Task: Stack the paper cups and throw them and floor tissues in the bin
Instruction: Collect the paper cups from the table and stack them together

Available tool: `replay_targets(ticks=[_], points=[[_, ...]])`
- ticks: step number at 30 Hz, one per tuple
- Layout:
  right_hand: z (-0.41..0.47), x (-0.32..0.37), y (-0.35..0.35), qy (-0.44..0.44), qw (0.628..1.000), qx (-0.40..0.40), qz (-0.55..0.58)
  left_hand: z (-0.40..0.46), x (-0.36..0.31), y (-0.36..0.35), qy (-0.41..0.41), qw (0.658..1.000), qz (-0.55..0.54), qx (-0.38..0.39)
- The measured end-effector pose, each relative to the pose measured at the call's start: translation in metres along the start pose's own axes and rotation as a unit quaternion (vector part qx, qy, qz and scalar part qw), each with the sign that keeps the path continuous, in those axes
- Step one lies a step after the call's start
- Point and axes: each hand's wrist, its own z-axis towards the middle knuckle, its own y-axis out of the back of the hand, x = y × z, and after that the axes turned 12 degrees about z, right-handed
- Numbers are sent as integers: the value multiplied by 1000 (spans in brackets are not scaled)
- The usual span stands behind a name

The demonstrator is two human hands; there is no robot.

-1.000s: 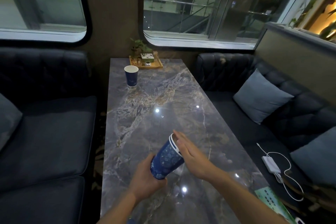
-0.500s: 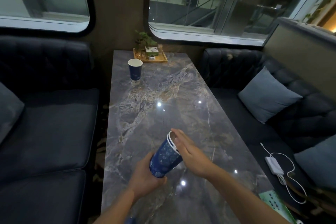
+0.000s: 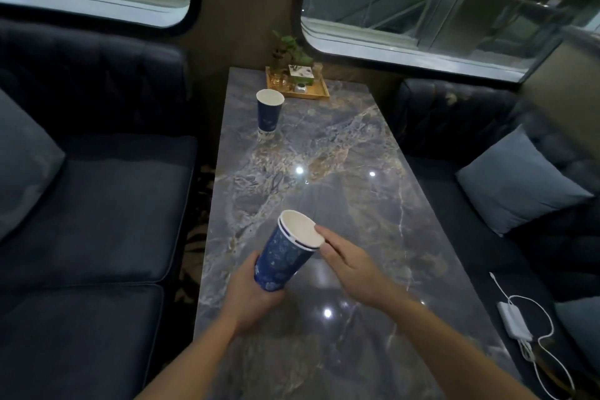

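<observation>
A stack of blue patterned paper cups (image 3: 284, 256), two white rims showing, is tilted over the near half of the marble table (image 3: 341, 178). My left hand (image 3: 251, 297) grips the stack's base from below. My right hand (image 3: 349, 261) is flat, fingers together, with its fingertips touching the rim of the inner cup. A single blue paper cup (image 3: 268, 114) stands upright at the far left of the table. No tissues and no bin are in view.
A wooden tray (image 3: 319, 95) with a small plant and jars sits at the table's far end. Dark sofas flank the table; the right one holds a grey cushion (image 3: 519, 182) and a white charger (image 3: 514, 320) with cable.
The camera has moved forward and tipped down. My right palm, which covered the stack's mouth, has slid back so only the fingertips touch the rim. The left hand keeps its hold.
</observation>
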Motion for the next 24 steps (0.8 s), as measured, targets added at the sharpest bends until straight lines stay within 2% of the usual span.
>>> replay_targets(ticks=[6,10,15,24], points=[[42,-5,-3,-8,998,49,33,36,17,13,36,998,-14,-56],[66,-7,-3,-32,998,51,30,54,28,15,53,995,-17,-78],[97,-7,-4,24,998,27,-45,69,41,17,65,994,-24,-85],[159,2,-3,55,994,17,-87,96,66,16,68,993,-18,-90]])
